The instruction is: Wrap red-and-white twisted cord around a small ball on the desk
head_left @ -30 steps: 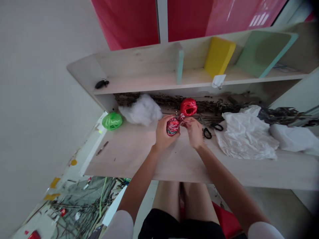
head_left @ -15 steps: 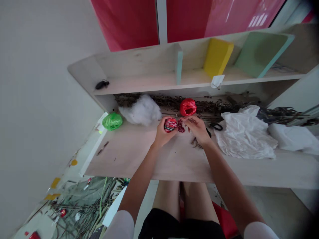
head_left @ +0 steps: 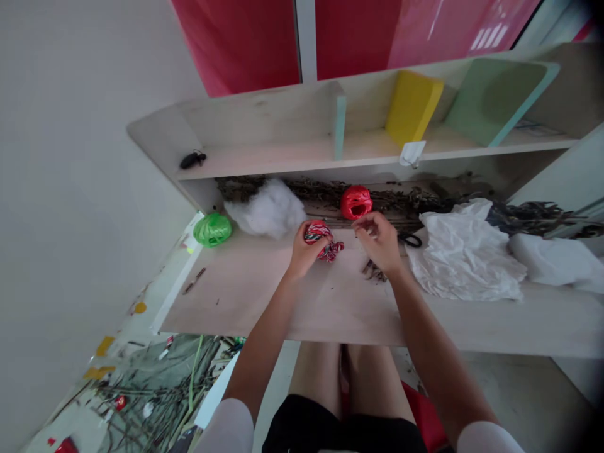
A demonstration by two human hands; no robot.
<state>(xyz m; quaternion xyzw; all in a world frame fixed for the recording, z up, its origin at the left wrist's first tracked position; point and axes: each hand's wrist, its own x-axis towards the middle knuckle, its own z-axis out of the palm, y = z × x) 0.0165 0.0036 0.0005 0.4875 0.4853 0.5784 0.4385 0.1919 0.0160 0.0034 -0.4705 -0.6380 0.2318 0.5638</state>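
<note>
My left hand (head_left: 306, 250) is shut on a red, white and green striped ball of raffia twine (head_left: 317, 231), with a knotted, frayed tail (head_left: 331, 251) hanging at its lower right. A short gap away, my right hand (head_left: 378, 242) holds nothing visible, its fingers apart and curled above the board. A red raffia ball (head_left: 356, 202) lies just beyond the gap between my hands. Black-handled scissors (head_left: 410, 240) lie partly behind my right hand, and a small clump of dry twig pieces (head_left: 374, 270) sits below it. All of this rests on a pale wooden desk (head_left: 236, 296).
A green raffia ball (head_left: 212, 229) and white cotton fluff (head_left: 267, 209) lie to the left. Crumpled white sheeting (head_left: 465, 251) lies to the right. Dry branches (head_left: 391, 200) line the back, under a shelf (head_left: 264, 138). Twigs cover the floor (head_left: 155, 393) at lower left.
My hands have moved apart, the right one drawing away rightward from the striped ball. The left hand has turned the ball, and its tail now hangs to the lower right.
</note>
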